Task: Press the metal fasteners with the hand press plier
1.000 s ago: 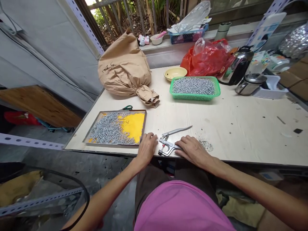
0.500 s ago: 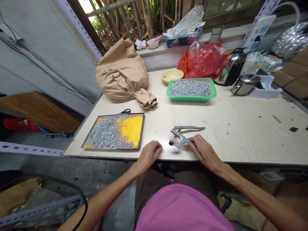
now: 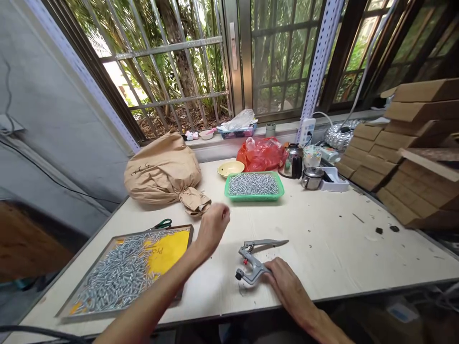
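My right hand [image 3: 289, 289] rests on the table and is closed on the lower handle of a grey metal press plier [image 3: 256, 260], whose jaws point left and whose upper handle sticks out to the right. My left hand [image 3: 213, 225] is raised above the table with its fingers curled, slightly blurred, and I cannot make out anything in it. It hovers between the plier and a shallow tray [image 3: 181, 292] with a yellow base, heaped with several small silver metal pieces [image 3: 120, 272]. Further back stands a green basket [image 3: 254, 195] full of the same pieces.
A tied brown paper sack [image 3: 163, 169] lies at the back left, green-handled scissors [image 3: 163, 223] behind the tray. A yellow bowl [image 3: 231, 168], red plastic bag [image 3: 261, 154], kettle [image 3: 294, 161] and steel pot [image 3: 311, 177] crowd the back. Stacked cardboard [image 3: 412, 153] fills the right. Barred windows behind.
My head has tilted up, bringing the windows and cardboard stacks into sight. My left hand has lifted off the table's front edge and moved forward. My right hand stays on the plier.
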A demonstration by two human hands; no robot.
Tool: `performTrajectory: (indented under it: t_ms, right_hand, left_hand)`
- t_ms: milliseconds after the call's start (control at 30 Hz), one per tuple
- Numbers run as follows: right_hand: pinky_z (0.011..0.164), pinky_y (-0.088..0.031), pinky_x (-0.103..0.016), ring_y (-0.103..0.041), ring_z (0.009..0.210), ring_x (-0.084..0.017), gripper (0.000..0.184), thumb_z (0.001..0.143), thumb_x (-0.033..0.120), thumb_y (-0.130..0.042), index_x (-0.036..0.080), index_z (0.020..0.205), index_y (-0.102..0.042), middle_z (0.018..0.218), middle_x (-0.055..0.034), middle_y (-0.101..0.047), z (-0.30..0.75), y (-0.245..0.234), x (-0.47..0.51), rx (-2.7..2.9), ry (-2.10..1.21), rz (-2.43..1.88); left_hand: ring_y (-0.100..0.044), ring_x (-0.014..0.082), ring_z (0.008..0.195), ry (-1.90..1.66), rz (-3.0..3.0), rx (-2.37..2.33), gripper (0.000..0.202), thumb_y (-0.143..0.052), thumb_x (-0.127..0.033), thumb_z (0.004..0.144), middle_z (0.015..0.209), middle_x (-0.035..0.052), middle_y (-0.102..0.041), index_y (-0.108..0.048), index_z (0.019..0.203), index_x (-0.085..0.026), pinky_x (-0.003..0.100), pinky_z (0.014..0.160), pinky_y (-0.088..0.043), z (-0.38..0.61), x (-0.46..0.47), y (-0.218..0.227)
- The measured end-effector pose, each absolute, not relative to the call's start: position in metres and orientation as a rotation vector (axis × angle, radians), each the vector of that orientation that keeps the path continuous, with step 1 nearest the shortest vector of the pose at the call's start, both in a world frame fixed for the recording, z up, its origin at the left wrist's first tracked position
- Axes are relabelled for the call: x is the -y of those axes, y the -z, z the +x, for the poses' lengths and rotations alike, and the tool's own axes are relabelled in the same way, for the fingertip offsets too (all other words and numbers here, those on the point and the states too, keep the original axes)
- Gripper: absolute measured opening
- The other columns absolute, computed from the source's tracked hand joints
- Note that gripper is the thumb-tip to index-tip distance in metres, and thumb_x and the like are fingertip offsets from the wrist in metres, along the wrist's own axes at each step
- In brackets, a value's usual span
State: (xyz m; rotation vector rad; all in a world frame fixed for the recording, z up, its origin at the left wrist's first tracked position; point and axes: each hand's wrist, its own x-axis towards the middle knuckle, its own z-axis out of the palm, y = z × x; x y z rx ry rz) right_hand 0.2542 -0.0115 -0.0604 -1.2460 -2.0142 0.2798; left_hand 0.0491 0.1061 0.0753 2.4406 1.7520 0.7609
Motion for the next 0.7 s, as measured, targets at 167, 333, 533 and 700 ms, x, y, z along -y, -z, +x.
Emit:
performTrajectory:
  t_ms: [167,333,533,700]
  right_hand:
    - [0.065,-0.047,-0.034,-0.055,0.075,-0.02,0.014,0.095,0.02,-0.039,0.022,0.101,-0.052,0.084,-0.0049,-0.056,0.255,0.068,0.01,2.034,-0.229,-1.212]
    - [0.067,-0.043,-0.034,-0.053,0.076,-0.019,0.012,0.094,0.016,-0.042,0.021,0.096,-0.053,0.085,-0.0044,-0.056,0.254,0.072,0.009,2.106,-0.227,-1.211]
    - [0.066,-0.036,-0.033,-0.051,0.072,-0.019,0.005,0.086,0.018,-0.058,0.021,0.086,-0.054,0.078,-0.0008,-0.058,0.242,0.071,0.001,2.215,0.015,-1.169]
    - [0.072,-0.037,-0.033,-0.054,0.079,-0.018,0.006,0.085,0.023,-0.062,0.02,0.085,-0.056,0.083,-0.0007,-0.06,0.222,0.065,-0.011,2.289,0.035,-1.276]
  left_hand:
    - [-0.061,0.0162,0.077,-1.143,2.446,-1.682,0.028,-0.057,-0.019,0.084,0.105,0.01,-0.061,-0.06,0.111,-0.014,0.029,0.072,-0.048,0.078,-0.153,-0.11]
    - [-0.064,0.0178,0.082,-0.968,2.483,-1.691,0.022,-0.051,-0.026,0.089,0.105,0.0081,-0.063,-0.063,0.105,-0.017,0.031,0.076,-0.05,0.033,-0.104,-0.071]
    - [-0.067,0.0185,0.081,-0.953,2.307,-1.765,0.027,-0.049,-0.039,0.088,0.101,0.0062,-0.066,-0.068,0.098,-0.021,0.028,0.066,-0.055,-0.028,-0.021,-0.001]
    - [-0.067,0.0173,0.075,-1.087,2.132,-1.715,0.031,-0.054,-0.044,0.084,0.101,0.0065,-0.066,-0.069,0.1,-0.022,0.027,0.062,-0.057,-0.024,0.012,0.013]
